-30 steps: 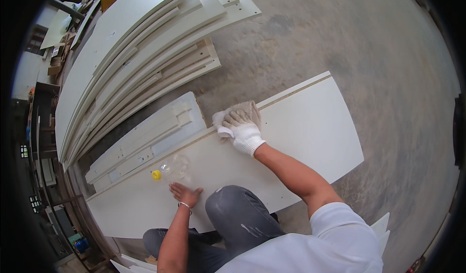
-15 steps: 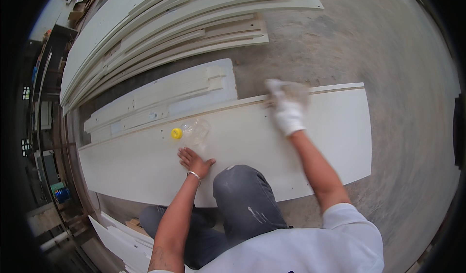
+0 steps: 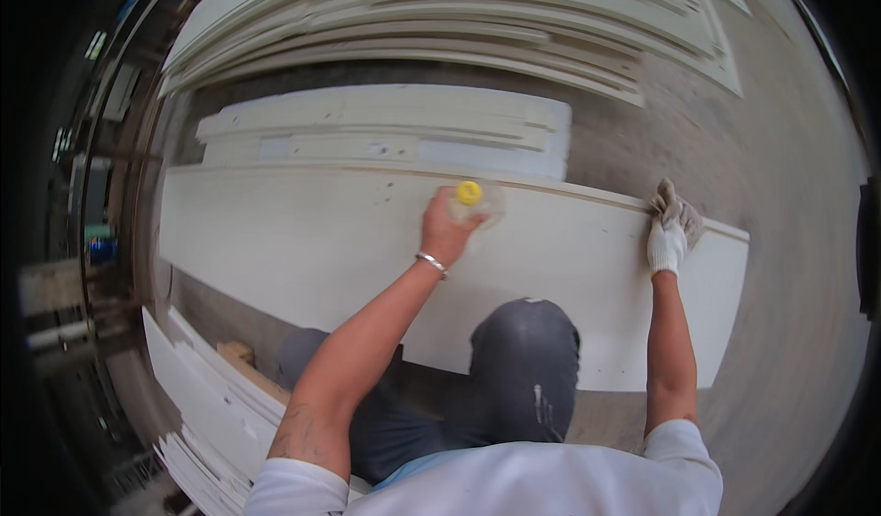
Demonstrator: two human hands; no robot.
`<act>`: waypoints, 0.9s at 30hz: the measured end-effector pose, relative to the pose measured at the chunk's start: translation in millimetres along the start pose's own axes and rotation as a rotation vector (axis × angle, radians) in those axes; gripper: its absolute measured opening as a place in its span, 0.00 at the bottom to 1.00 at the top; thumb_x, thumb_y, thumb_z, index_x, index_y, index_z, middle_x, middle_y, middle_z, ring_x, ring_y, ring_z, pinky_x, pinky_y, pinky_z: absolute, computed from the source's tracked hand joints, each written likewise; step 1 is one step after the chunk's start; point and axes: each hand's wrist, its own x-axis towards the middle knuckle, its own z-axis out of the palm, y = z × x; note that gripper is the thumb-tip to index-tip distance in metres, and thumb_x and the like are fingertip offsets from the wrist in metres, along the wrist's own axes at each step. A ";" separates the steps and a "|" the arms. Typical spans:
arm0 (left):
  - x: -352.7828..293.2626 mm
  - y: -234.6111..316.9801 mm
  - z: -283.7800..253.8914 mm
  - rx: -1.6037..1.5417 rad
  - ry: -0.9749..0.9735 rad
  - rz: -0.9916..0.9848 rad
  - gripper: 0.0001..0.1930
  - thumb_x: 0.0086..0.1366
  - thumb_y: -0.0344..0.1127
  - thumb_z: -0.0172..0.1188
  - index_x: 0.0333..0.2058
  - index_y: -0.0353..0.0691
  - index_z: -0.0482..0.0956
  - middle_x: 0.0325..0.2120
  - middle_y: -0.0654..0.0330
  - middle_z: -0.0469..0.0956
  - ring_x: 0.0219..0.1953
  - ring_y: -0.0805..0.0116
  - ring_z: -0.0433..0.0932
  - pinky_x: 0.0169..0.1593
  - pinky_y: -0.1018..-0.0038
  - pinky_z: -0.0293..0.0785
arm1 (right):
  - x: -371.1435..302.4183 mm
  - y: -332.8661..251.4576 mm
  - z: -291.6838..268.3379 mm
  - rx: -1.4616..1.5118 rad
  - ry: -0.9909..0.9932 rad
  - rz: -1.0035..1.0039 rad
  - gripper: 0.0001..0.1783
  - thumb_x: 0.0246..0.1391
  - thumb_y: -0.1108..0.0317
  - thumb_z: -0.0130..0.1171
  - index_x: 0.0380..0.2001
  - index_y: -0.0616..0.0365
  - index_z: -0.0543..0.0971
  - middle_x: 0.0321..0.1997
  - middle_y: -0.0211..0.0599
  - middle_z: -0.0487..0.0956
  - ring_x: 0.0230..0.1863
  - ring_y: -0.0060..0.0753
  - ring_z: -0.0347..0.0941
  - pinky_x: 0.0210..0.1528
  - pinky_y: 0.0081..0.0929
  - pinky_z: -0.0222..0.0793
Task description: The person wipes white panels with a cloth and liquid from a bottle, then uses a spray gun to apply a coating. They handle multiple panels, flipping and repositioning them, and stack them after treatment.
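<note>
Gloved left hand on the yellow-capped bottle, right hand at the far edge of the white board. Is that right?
Not quite: the left hand on the yellow-capped bottle is bare, as the head view shows. The right hand at the far edge of the white board is the gloved one.

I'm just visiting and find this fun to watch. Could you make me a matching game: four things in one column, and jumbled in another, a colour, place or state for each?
Things
1. Bottle cap
2. Right hand
3. Trousers
4. Left hand

Descriptions
A. Dark grey, with pale marks
B. Bare, curled at the clear bottle
C. Yellow
D. In a pale glove, by the far edge of the white panel, towards its right end

Right pairs: 1-C, 2-D, 3-A, 4-B
</note>
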 end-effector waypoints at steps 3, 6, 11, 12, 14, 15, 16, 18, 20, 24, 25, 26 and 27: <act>-0.3 -5.2 -33.2 0.023 -0.022 -0.005 0.28 0.52 0.39 0.80 0.47 0.38 0.76 0.37 0.56 0.83 0.41 0.58 0.82 0.49 0.65 0.78 | -9.6 -64.0 45.4 -0.276 -0.084 -0.144 0.34 0.64 0.66 0.51 0.74 0.41 0.63 0.74 0.41 0.68 0.78 0.51 0.54 0.81 0.46 0.34; 14.0 -17.1 -83.3 0.077 -0.062 -0.002 0.27 0.52 0.38 0.81 0.47 0.38 0.76 0.39 0.56 0.82 0.41 0.61 0.80 0.49 0.67 0.77 | -14.0 -131.2 92.5 -0.314 -0.211 -0.358 0.35 0.62 0.65 0.53 0.73 0.45 0.65 0.75 0.46 0.66 0.79 0.52 0.52 0.81 0.47 0.33; 36.4 -80.2 -205.9 -0.001 0.032 -0.059 0.27 0.53 0.35 0.80 0.48 0.37 0.76 0.41 0.59 0.81 0.44 0.69 0.78 0.51 0.69 0.75 | -2.4 -225.1 149.3 -0.257 -0.403 -0.634 0.32 0.64 0.58 0.52 0.71 0.51 0.67 0.76 0.46 0.63 0.79 0.53 0.51 0.81 0.48 0.37; 37.9 -98.6 -229.4 0.056 0.080 -0.108 0.26 0.54 0.35 0.79 0.48 0.37 0.76 0.42 0.59 0.81 0.45 0.69 0.78 0.52 0.69 0.75 | -2.0 -243.5 160.9 -0.270 -0.426 -0.671 0.32 0.64 0.57 0.52 0.70 0.52 0.67 0.77 0.47 0.63 0.79 0.53 0.51 0.81 0.48 0.37; 39.5 -137.4 -272.0 0.072 0.203 -0.125 0.26 0.55 0.35 0.79 0.48 0.37 0.75 0.41 0.58 0.81 0.44 0.66 0.77 0.52 0.69 0.74 | -3.2 -281.5 186.9 -0.250 -0.414 -0.774 0.32 0.65 0.56 0.51 0.70 0.52 0.67 0.77 0.47 0.63 0.79 0.53 0.51 0.81 0.48 0.38; 38.7 -154.5 -289.5 0.058 0.266 -0.131 0.25 0.54 0.36 0.78 0.46 0.37 0.74 0.39 0.57 0.80 0.42 0.64 0.75 0.51 0.68 0.74 | -5.2 -298.9 199.6 -0.272 -0.429 -0.812 0.33 0.65 0.55 0.51 0.71 0.52 0.67 0.77 0.47 0.63 0.79 0.53 0.51 0.81 0.48 0.38; 38.7 -172.0 -306.3 0.044 0.330 -0.138 0.25 0.54 0.37 0.78 0.45 0.37 0.73 0.37 0.56 0.79 0.40 0.62 0.74 0.49 0.67 0.74 | -8.9 -317.6 213.9 -0.263 -0.419 -0.827 0.33 0.65 0.53 0.50 0.71 0.51 0.66 0.77 0.46 0.62 0.80 0.52 0.50 0.81 0.48 0.38; 33.6 -201.0 -336.0 -0.019 0.414 -0.212 0.25 0.55 0.38 0.78 0.44 0.36 0.73 0.38 0.55 0.78 0.42 0.61 0.74 0.51 0.67 0.73 | -16.0 -353.8 241.3 -0.294 -0.396 -0.827 0.34 0.65 0.53 0.50 0.72 0.51 0.65 0.78 0.46 0.61 0.80 0.52 0.49 0.81 0.47 0.37; 31.6 -225.1 -365.5 0.009 0.461 -0.285 0.24 0.56 0.38 0.77 0.45 0.34 0.74 0.40 0.55 0.80 0.46 0.61 0.76 0.53 0.66 0.72 | -26.0 -391.7 266.7 -0.236 -0.356 -0.816 0.33 0.64 0.54 0.53 0.72 0.45 0.66 0.77 0.48 0.61 0.79 0.57 0.50 0.80 0.50 0.39; 32.3 -260.0 -404.3 -0.027 0.513 -0.431 0.29 0.57 0.40 0.77 0.54 0.37 0.76 0.51 0.58 0.80 0.54 0.64 0.76 0.62 0.67 0.69 | -39.2 -483.3 307.0 -0.297 -0.419 -0.810 0.34 0.68 0.49 0.50 0.73 0.47 0.64 0.79 0.49 0.59 0.81 0.53 0.46 0.81 0.48 0.34; 34.2 -267.4 -411.9 -0.021 0.524 -0.427 0.29 0.57 0.41 0.78 0.54 0.37 0.76 0.51 0.58 0.79 0.54 0.63 0.76 0.62 0.67 0.69 | -41.7 -511.3 317.9 -0.249 -0.408 -0.849 0.34 0.68 0.48 0.49 0.73 0.47 0.64 0.79 0.49 0.59 0.81 0.52 0.45 0.81 0.47 0.33; 36.7 -275.1 -417.9 -0.016 0.532 -0.423 0.30 0.57 0.42 0.78 0.54 0.37 0.76 0.51 0.58 0.79 0.55 0.63 0.76 0.63 0.66 0.68 | -44.2 -539.9 329.6 -0.283 -0.475 -0.834 0.34 0.68 0.47 0.48 0.73 0.47 0.64 0.79 0.49 0.59 0.82 0.52 0.44 0.81 0.46 0.31; 40.5 -282.7 -423.0 -0.004 0.552 -0.398 0.29 0.57 0.41 0.78 0.53 0.36 0.76 0.50 0.57 0.80 0.54 0.62 0.76 0.61 0.66 0.69 | -48.7 -566.6 341.2 -0.182 -0.462 -0.823 0.34 0.69 0.46 0.47 0.72 0.48 0.65 0.78 0.49 0.59 0.81 0.52 0.45 0.81 0.46 0.32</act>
